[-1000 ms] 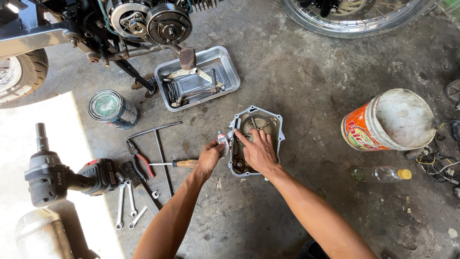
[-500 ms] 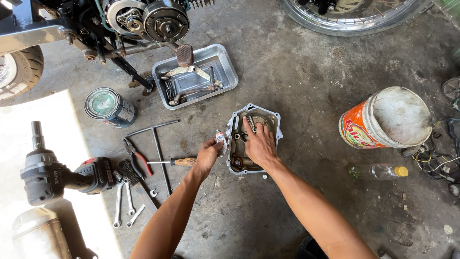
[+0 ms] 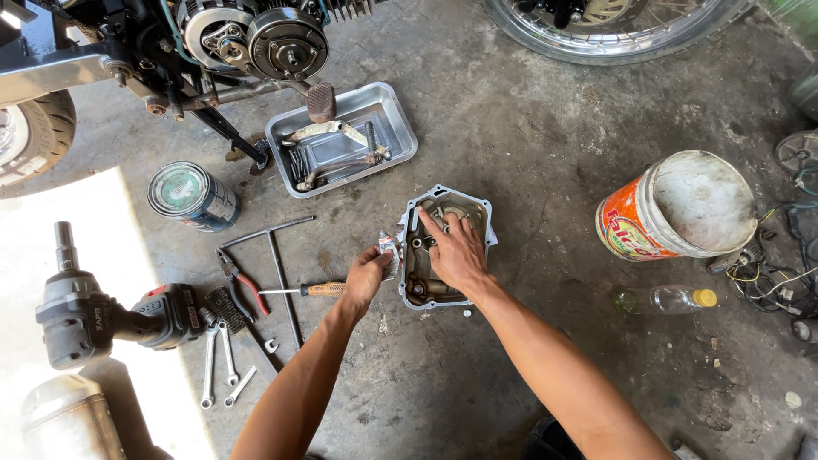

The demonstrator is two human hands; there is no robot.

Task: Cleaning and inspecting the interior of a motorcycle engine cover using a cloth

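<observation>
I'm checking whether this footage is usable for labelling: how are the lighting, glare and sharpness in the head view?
Head view: a sunlit floor patch at lower left is blown out, washing out the impact wrench edges; elsewhere the shade is even. The engine cover, left hand and right hand are sharp, without motion blur. Slight wide-angle bending shows at the frame edges.
</observation>
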